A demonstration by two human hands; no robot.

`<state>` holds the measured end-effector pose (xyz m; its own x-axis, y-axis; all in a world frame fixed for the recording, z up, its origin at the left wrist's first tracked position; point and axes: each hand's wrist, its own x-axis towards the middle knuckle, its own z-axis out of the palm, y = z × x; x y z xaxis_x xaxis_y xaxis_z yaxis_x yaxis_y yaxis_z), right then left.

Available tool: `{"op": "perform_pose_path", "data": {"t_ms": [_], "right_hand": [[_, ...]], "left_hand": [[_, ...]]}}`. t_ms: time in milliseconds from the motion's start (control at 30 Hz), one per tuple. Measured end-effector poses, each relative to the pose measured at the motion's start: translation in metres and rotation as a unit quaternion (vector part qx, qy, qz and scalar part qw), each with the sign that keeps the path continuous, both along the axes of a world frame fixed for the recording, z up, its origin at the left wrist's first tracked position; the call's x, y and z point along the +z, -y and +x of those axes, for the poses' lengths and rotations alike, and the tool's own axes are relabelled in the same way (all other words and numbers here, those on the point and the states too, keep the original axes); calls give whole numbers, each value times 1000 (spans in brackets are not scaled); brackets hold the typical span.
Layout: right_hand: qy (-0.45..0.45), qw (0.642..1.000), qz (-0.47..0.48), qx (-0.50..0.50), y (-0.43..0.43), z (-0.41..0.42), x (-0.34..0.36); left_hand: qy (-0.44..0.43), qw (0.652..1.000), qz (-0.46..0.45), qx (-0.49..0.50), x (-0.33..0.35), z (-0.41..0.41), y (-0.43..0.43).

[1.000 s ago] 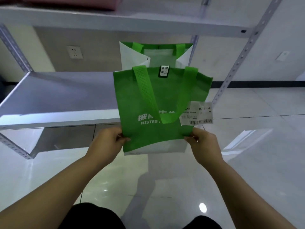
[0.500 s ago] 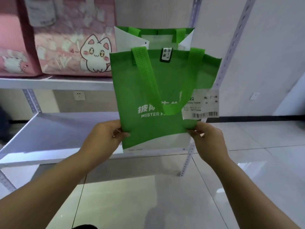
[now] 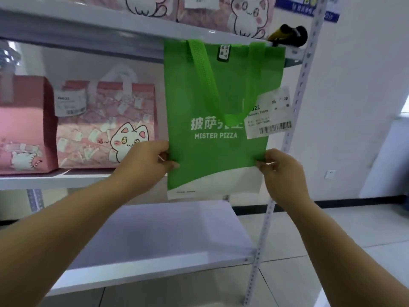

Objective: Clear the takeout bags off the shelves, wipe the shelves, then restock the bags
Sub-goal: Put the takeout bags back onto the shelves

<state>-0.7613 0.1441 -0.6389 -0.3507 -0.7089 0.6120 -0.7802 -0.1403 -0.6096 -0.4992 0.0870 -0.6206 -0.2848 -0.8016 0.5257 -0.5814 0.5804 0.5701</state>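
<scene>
Green bag (image 3: 218, 120) now higher, btwn L hand (image 3: 143, 165) & R hand (image 3: 282, 171), both grips pinching lower edges.

"MISTER PIZZA" on green bag (image 3: 212, 96); "022" on its receipt (image 3: 269, 116)

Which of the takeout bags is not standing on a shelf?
The green fabric bag printed MISTER PIZZA, held in the air by the left hand and right hand. The pink cat-print paper bags stand on shelves.
</scene>
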Motion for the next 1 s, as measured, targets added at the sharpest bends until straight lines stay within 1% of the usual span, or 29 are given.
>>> {"op": "perform_pose_path", "data": {"t_ms": [200,367,500,600,700,767,900,1000], "right_hand": [[9,1000,28,-8,42,-1,9],[11,998,62,-15,79,2,1],[25,996,77,-22,104,3,-9],[20,996,81,-42,121,0,-11],[19,992,98,-71,137,-4,-10],[5,989,118,-89,148,-6,-9],[-63,977,157,-129,163,-3,-10],[-78,974,166,-135,167,-2,-10]], "left_hand": [[16,1000,20,13,14,-9,38],[49,998,36,36,6,-12,74],[83,995,27,48,-2,-16,94],[94,992,26,77,-3,-19,107],[123,984,13,129,-4,-21,121],[143,979,6,145,-7,-25,129],[169,972,10,164,-10,-33,138],[174,967,7,187,-9,-38,142]]}}
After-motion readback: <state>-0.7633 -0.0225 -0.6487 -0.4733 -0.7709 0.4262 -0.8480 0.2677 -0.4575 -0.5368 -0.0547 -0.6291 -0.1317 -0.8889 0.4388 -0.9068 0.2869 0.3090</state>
